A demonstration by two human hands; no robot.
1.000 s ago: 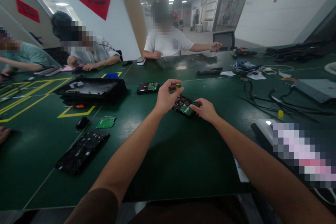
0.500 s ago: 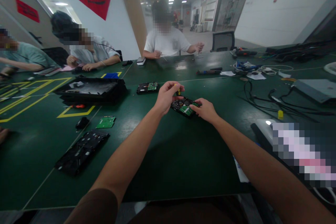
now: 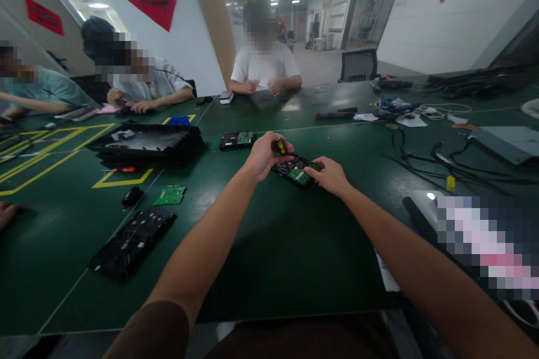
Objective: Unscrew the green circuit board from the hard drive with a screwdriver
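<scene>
My left hand [image 3: 268, 156] is closed around a short yellow-and-black screwdriver [image 3: 281, 146], held over the far left part of a hard drive [image 3: 297, 174]. Whether the screwdriver's tip touches the drive is hidden by my fingers. The drive lies on the green table with its green circuit board facing up. At its right end my right hand [image 3: 329, 174] grips the edge, thumb on the board side. Another hard drive [image 3: 236, 140] with a board on it lies just beyond my left hand.
To the left are a loose green circuit board [image 3: 170, 195], a black drive casing [image 3: 132, 241] and a stack of black trays [image 3: 145, 146]. Black cables [image 3: 438, 165] and a grey metal box [image 3: 509, 145] lie to the right. Several people sit around the table.
My left hand has turned, tilting the screwdriver so more of its handle shows. My right hand and the drive stay put. The person opposite has brought both hands together.
</scene>
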